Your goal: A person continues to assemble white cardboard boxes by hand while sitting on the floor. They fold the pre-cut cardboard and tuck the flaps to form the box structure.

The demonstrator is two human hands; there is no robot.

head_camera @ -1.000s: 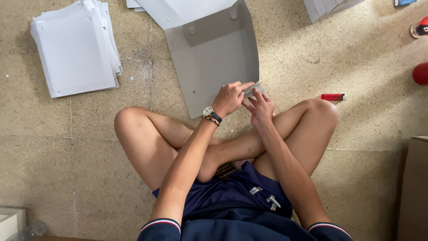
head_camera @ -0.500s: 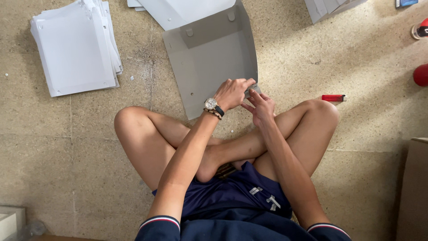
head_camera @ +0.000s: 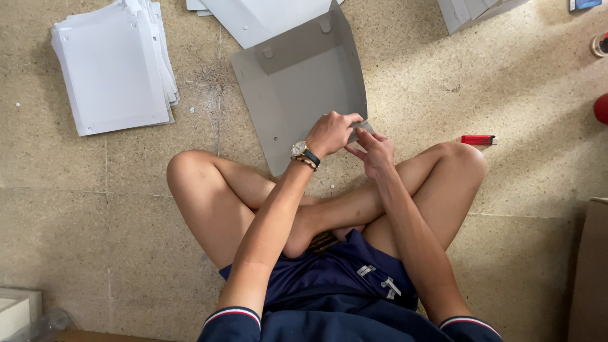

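Your left hand [head_camera: 330,133] and right hand [head_camera: 375,151] both pinch the near right corner of the grey cardboard sheet [head_camera: 297,88], which lies on the floor in front of your crossed legs. Keep the corner pressed flat and the 2 grips close together while folding.

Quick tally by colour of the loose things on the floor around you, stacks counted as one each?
Grey: 1, the folded card sheet at both hands (left hand, right hand).
White: 3 stacks: left stack, top stack, top-right stack.
Red: 2, the lighter and a red object at the right edge.
Total: 6
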